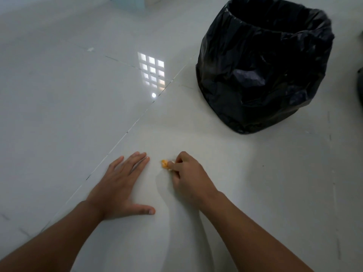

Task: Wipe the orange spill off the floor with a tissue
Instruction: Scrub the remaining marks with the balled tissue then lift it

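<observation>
**Orange-stained tissue pinched on the tiled floor**

Small crumpled tissue [165, 164], soaked orange, lying on the pale glossy floor [59, 114] between both hands. Right hand [188, 177] curled tight, fingertips pinching the wad; most of it hidden under the knuckles. Left hand [121, 185] spread flat, palm down, holding nothing. Black-lined waste bin [263, 65] well apart, upper right. Spill itself hard to make out.
</observation>
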`<state>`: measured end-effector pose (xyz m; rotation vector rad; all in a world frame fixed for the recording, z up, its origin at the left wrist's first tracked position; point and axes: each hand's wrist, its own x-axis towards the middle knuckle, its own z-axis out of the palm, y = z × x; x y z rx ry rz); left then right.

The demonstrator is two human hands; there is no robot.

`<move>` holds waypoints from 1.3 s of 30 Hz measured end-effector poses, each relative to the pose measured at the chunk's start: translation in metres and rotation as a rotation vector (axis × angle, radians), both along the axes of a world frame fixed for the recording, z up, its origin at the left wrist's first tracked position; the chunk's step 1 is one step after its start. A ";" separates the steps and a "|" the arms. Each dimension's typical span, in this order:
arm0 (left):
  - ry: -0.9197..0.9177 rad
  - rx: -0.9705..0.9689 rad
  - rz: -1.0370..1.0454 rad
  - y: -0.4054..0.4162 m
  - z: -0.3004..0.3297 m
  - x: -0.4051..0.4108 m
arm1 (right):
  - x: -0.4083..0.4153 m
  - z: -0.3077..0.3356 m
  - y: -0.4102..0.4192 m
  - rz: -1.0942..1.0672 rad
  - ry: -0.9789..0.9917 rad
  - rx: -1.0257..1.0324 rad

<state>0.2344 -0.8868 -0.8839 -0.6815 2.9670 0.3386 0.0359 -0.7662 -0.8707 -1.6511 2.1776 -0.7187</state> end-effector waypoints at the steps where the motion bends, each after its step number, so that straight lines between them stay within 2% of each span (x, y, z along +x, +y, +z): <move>1: -0.003 0.000 -0.002 0.000 0.000 0.000 | -0.005 0.000 0.006 -0.013 0.013 0.001; 6: -0.018 0.036 0.040 0.003 -0.001 0.004 | -0.042 0.000 0.013 -0.241 0.007 0.000; 11: -0.016 0.027 0.058 0.014 -0.005 0.022 | -0.044 -0.002 -0.012 -0.212 0.002 0.044; 14: 0.015 0.037 0.135 0.021 -0.006 0.032 | -0.021 -0.001 -0.026 -0.043 -0.011 0.031; 20: -0.063 -0.006 0.166 0.027 -0.010 0.038 | 0.021 0.003 -0.028 0.390 0.006 0.104; 23: -0.083 -0.029 0.176 0.032 -0.008 0.037 | 0.012 0.001 -0.005 0.461 0.029 0.113; 28: -0.095 -0.056 0.215 0.035 -0.009 0.037 | -0.007 0.004 0.047 0.359 -0.041 0.108; 34: -0.074 -0.050 0.245 0.043 -0.013 0.035 | -0.019 0.008 0.122 0.322 0.000 0.080; 36: -0.070 -0.051 0.254 0.044 -0.015 0.033 | -0.034 0.003 0.139 0.205 0.018 0.058; 39: -0.067 -0.053 0.270 0.049 -0.016 0.030 | -0.058 0.002 0.156 -0.156 0.054 -0.009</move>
